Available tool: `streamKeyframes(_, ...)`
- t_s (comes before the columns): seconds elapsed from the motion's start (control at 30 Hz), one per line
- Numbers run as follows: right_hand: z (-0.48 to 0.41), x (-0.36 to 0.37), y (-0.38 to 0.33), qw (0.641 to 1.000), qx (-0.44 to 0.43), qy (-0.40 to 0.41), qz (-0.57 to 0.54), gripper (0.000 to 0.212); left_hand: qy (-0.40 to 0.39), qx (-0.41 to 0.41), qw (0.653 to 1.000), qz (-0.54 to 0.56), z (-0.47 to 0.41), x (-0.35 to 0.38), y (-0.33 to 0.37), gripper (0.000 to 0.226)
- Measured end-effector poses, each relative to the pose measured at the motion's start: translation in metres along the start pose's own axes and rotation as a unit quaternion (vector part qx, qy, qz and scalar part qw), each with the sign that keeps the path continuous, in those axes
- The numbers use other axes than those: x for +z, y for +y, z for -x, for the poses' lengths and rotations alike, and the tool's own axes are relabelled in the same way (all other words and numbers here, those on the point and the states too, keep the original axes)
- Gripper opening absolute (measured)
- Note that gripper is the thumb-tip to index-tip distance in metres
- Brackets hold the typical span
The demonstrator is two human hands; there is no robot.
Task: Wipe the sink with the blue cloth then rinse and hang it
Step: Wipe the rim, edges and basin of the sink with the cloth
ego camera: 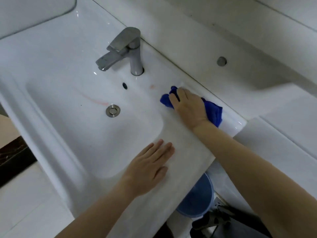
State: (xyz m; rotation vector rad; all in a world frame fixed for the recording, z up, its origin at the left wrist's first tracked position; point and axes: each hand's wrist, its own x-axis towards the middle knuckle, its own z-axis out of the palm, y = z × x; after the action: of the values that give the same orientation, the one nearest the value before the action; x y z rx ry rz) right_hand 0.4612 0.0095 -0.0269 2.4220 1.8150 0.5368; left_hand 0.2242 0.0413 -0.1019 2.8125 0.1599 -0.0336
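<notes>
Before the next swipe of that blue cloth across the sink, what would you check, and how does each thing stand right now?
1. Right hand pressing the blue cloth on the sink ledge: ok.
2. Left hand flat on the front rim, bracing: ok.
3. Pink streak in the basin wiped away: not ok, it is there.
4. Pink spot near the overflow hole wiped away: not ok.
5. Faucet off: ok, no water shows.
6. Cloth damp enough: cannot tell.

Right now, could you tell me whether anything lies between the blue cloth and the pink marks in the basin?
Nothing visible does. The right hand presses the blue cloth on the sink's right ledge; bare white basin runs from it to the pink marks by the drain.
</notes>
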Motion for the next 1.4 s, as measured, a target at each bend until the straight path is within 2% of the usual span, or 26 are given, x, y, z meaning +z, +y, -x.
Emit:
streamKeyframes(0.07, -0.018, -0.003, -0.009, 0.999, 0.014, -0.029, 0.021, 0.049, -0.004, 0.000, 1.000, -0.003, 0.000, -0.002, -0.001, 0.057)
streamKeyframes(0.13, 0.006, -0.006, -0.003, 0.997, 0.026, -0.069, -0.026, 0.043, -0.014, -0.005, 1.000, 0.003, 0.000, -0.005, -0.002, 0.057)
streamKeyframes(0.2, 0.052, -0.012, 0.009, 0.990, -0.021, -0.091, -0.102, 0.034, -0.022, -0.011, 1.000, 0.010, 0.001, -0.007, 0.000, 0.058)
streamKeyframes(0.3, 0.077, -0.016, 0.029, 0.984, -0.104, -0.102, -0.103, 0.031, -0.018, -0.016, 1.000, 0.015, 0.000, -0.005, 0.001, 0.059)
streamKeyframes(0.4, 0.013, -0.002, 0.018, 0.992, -0.089, -0.067, -0.053, 0.034, -0.010, -0.013, 1.000, 0.026, 0.000, 0.000, -0.001, 0.060)
streamKeyframes(0.5, -0.047, 0.012, -0.011, 0.995, -0.040, -0.086, -0.022, 0.044, 0.005, -0.010, 1.000, 0.026, 0.000, 0.001, -0.002, 0.060)
streamKeyframes(0.57, -0.040, 0.005, -0.010, 0.995, -0.045, -0.092, -0.013, 0.042, 0.004, -0.010, 1.000, 0.027, 0.001, -0.002, -0.001, 0.060)
streamKeyframes(0.67, 0.027, -0.014, 0.019, 0.993, -0.097, -0.043, -0.048, 0.033, -0.001, -0.011, 0.999, 0.031, 0.001, -0.007, 0.001, 0.059)
streamKeyframes(0.73, 0.063, -0.024, 0.037, 0.992, -0.102, -0.060, -0.045, 0.034, -0.004, -0.011, 0.999, 0.031, 0.000, -0.008, 0.002, 0.059)
streamKeyframes(0.83, 0.047, -0.017, 0.032, 0.994, -0.064, -0.088, -0.027, 0.042, 0.002, -0.012, 0.999, 0.036, 0.000, -0.005, 0.001, 0.059)
streamKeyframes(0.93, 0.018, -0.007, 0.003, 0.994, -0.009, -0.088, -0.065, 0.037, -0.002, -0.007, 0.999, 0.040, -0.001, -0.005, -0.001, 0.060)
streamKeyframes(1.03, 0.043, -0.006, -0.003, 0.983, 0.039, -0.115, -0.138, 0.036, 0.008, -0.016, 0.997, 0.073, -0.001, -0.008, 0.002, 0.060)
streamKeyframes(1.13, 0.077, -0.019, -0.003, 0.975, 0.010, -0.175, -0.139, 0.035, 0.064, -0.048, 0.988, 0.132, 0.002, -0.009, 0.004, 0.053)
streamKeyframes(1.2, 0.080, -0.029, -0.004, 0.965, 0.021, -0.225, -0.134, 0.035, 0.085, -0.075, 0.984, 0.138, 0.005, -0.012, 0.006, 0.049)
streamKeyframes(1.3, 0.094, -0.048, -0.007, 0.921, 0.068, -0.315, -0.218, 0.030, 0.071, -0.084, 0.984, 0.143, 0.007, -0.019, 0.010, 0.049)
streamKeyframes(1.4, 0.119, -0.068, -0.023, 0.902, 0.077, -0.328, -0.271, 0.030, 0.031, -0.090, 0.986, 0.137, 0.018, -0.025, 0.005, 0.051)
